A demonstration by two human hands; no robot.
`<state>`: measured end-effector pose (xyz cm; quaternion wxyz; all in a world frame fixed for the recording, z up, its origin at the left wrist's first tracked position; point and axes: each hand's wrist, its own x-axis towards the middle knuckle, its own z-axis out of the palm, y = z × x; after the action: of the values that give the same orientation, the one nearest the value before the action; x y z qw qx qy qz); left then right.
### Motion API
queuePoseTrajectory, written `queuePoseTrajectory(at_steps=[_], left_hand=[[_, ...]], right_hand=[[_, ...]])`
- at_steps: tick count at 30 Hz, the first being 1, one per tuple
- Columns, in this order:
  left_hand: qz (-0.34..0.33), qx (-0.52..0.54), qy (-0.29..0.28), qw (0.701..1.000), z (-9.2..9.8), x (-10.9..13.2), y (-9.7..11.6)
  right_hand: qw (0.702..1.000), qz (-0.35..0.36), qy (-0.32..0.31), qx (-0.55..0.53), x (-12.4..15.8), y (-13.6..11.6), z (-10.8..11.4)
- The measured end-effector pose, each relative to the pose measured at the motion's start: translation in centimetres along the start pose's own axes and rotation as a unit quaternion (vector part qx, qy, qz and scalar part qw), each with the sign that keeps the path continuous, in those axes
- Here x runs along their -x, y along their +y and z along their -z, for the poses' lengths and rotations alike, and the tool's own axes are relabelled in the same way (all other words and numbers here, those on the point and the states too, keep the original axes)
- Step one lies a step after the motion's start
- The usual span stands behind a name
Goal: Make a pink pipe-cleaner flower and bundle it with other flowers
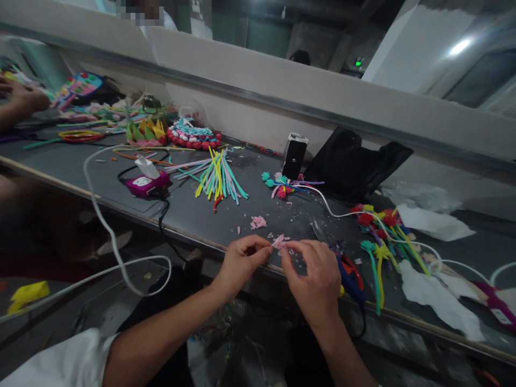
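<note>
My left hand (242,262) and my right hand (314,277) meet at the near edge of the dark worktable (133,201). Both pinch a small pink fuzzy piece (278,241) between thumb and fingertips, just above the table edge. A second pink fuzzy clump (258,222) lies on the table a little beyond my left hand. Small pink scraps are scattered around my fingers. A blue, red and yellow hand tool (350,275) rests right beside my right hand.
A fan of coloured pipe cleaners (217,177) lies mid-table, with a magenta device (145,183) and white cable (105,226) to the left. Finished pipe-cleaner flowers (381,236) lie right, a black box (294,155) and black bag (355,164) behind. Another person's hand (24,99) works far left.
</note>
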<state>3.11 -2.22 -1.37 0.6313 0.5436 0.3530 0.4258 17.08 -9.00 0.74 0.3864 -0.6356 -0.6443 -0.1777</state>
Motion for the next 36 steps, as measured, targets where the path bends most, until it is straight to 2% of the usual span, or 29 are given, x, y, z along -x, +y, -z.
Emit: queuePoseTrajectory(at_steps=[13,22,27,32,36], left_hand=[[-0.042,-0.049,-0.014,0.998,-0.03,0.04,-0.44],[-0.032,-0.04,-0.007,0.999,-0.16,0.08,-0.19],[-0.008,-0.016,0.008,1.0,-0.08,0.06,0.03],[0.011,0.009,0.019,1.0,-0.12,0.04,0.15],[0.02,0.013,0.018,1.0,-0.17,0.12,0.27]], right_hand=[[0.999,-0.032,-0.027,-0.025,0.17,0.2,-0.21],[0.999,-0.026,-0.025,-0.023,0.13,0.17,-0.2],[1.0,-0.016,0.007,-0.026,0.17,0.2,-0.07],[1.0,-0.013,0.0,-0.022,0.22,0.18,-0.07],[0.999,-0.008,0.023,-0.021,0.2,-0.05,0.1]])
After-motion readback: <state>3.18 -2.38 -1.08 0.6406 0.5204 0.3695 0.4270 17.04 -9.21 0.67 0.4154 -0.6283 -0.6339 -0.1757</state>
